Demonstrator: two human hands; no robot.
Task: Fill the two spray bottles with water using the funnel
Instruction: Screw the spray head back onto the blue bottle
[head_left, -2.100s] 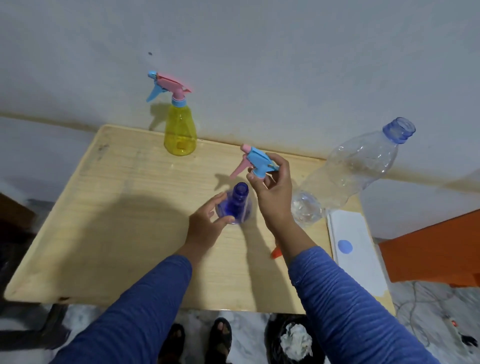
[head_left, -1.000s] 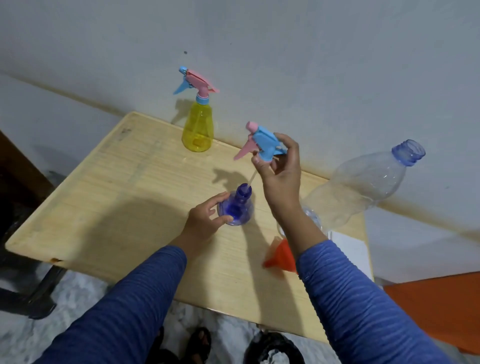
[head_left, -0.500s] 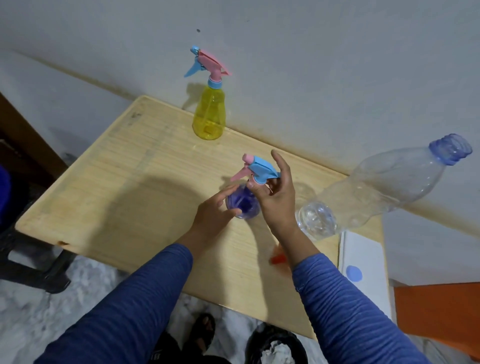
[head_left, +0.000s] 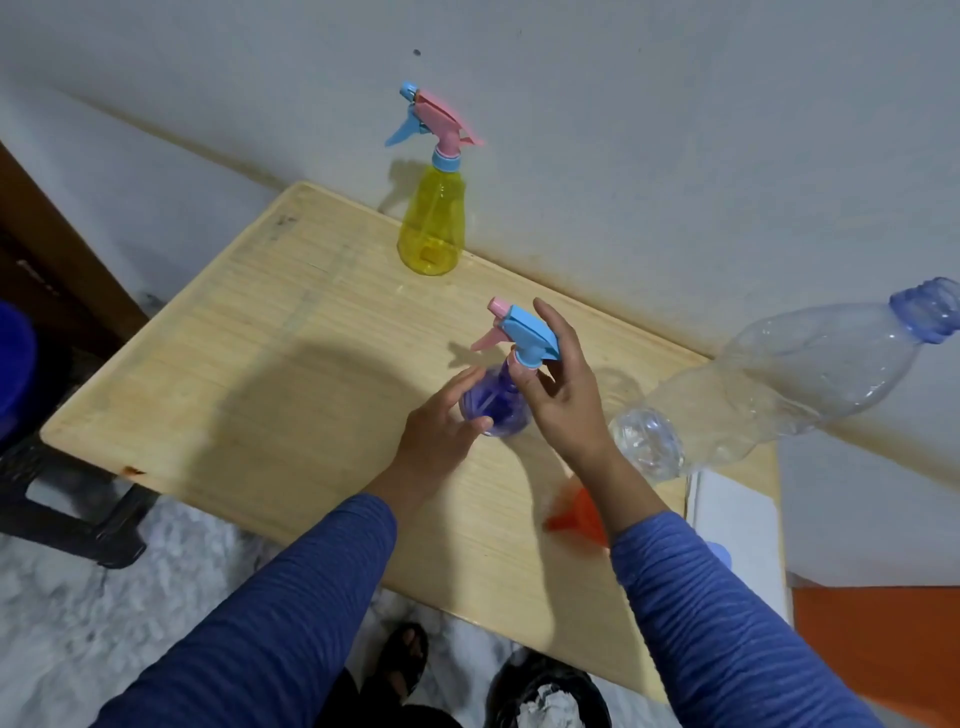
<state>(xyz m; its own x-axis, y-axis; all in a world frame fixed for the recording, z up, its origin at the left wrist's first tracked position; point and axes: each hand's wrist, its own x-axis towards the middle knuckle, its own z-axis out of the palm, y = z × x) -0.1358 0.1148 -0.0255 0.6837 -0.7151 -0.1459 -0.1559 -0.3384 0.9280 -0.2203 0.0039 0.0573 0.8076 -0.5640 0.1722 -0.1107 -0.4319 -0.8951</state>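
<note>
A purple spray bottle (head_left: 498, 410) stands near the middle of the wooden table (head_left: 291, 374). My left hand (head_left: 441, 431) holds its body from the left. My right hand (head_left: 563, 395) pinches the blue and pink spray head (head_left: 524, 335), which sits on the bottle's neck. A yellow spray bottle (head_left: 431, 223) with its spray head on stands at the table's far edge by the wall. The orange funnel (head_left: 576, 514) lies on the table, partly hidden under my right forearm.
A large clear plastic bottle (head_left: 769, 395) with a blue neck lies tilted at the table's right end. A white box (head_left: 737, 525) sits beside it. A bin with crumpled paper (head_left: 545, 701) and a person's sandalled feet are on the floor below.
My right hand lowered the spray head, with its tube, from above the purple bottle down onto the neck. My left hand stayed on the bottle. The camera view shifted.
</note>
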